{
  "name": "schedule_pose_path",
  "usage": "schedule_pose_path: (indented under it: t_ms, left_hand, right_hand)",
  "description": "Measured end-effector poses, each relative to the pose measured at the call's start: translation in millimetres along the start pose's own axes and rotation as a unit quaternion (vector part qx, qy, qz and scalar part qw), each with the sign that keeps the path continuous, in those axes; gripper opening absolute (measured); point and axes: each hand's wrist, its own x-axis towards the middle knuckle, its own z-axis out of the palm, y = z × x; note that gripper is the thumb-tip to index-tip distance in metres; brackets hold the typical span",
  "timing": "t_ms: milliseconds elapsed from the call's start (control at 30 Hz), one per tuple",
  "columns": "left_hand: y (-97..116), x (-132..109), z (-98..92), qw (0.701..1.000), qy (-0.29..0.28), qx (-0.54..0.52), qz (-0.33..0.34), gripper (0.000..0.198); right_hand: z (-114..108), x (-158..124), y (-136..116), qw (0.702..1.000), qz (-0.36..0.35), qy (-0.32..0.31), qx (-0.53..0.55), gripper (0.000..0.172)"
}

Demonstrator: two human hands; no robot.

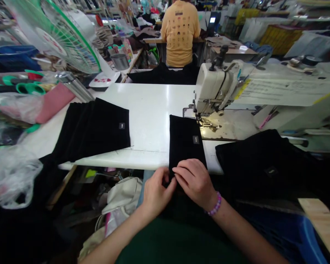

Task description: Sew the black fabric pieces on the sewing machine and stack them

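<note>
A black fabric piece with a small dark label lies on the white sewing table, its far right corner at the needle area of the sewing machine. My left hand pinches its near left edge at the table's front. Beside it, my right hand has its fingers closed on the same edge, fingertips almost meeting the left hand's. What lies between the fingertips is mostly hidden. To the left, a fanned stack of black fabric pieces shows a similar label. More black fabric is heaped at the right.
A green-rimmed fan and a steel flask stand at the left, near thread spools and plastic bags. A blue basket and a wooden board are low right. A person sits ahead.
</note>
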Motion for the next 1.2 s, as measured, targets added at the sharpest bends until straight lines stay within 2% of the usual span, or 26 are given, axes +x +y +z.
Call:
schedule_pose_path:
  t_ms: [67,300,467,600,700,833,900,933,1033,1100,1167,1200]
  left_hand:
    - [5,3,-3.1,0.999,0.022,-0.016,0.021,0.004]
    - [9,2,-9.5,0.993,0.069,-0.063,0.07,0.008]
    - [11,0,-12.1,0.992,0.08,-0.069,0.075,0.009]
    - [16,-1,-14.5,0.992,0.069,-0.094,0.044,0.012]
    - [21,1,-16.3,0.988,0.041,-0.15,0.003,0.017]
    - [23,5,-18.6,0.948,-0.003,-0.306,-0.082,0.031]
    - [21,5,-20.2,0.924,-0.028,-0.361,-0.125,0.037]
    - [19,5,-21.2,0.916,-0.032,-0.372,-0.145,0.039]
    - [14,4,-22.7,0.905,-0.006,-0.381,-0.187,0.041]
    - [10,4,-21.3,0.9,0.007,-0.387,-0.203,0.04]
    - [8,5,-17.4,0.893,0.001,-0.391,-0.222,0.042]
    - [7,5,-14.9,0.89,-0.007,-0.392,-0.233,0.043]
  right_hand:
    - [-2,-1,0,1.0,-0.001,0.015,0.01,0.021]
    - [-8,1,0,0.999,-0.036,0.012,-0.007,0.028]
    - [-8,2,1,0.999,-0.043,0.009,-0.014,0.028]
    - [-9,2,3,0.997,-0.068,-0.001,-0.027,0.026]
    - [-7,2,4,0.995,-0.09,0.01,-0.041,0.025]
    - [-8,2,3,0.994,-0.082,0.002,-0.069,0.025]
    - [-11,0,5,0.993,-0.031,0.008,-0.111,0.031]
    - [-14,-1,6,0.991,0.016,0.02,-0.129,0.036]
    - [-24,-8,14,0.968,0.217,0.074,-0.105,0.044]
    - [-28,-14,17,0.923,0.379,0.069,0.025,0.032]
    - [-28,-20,17,0.845,0.502,0.029,0.183,0.009]
    - [-27,-22,16,0.808,0.536,0.009,0.246,0.013]
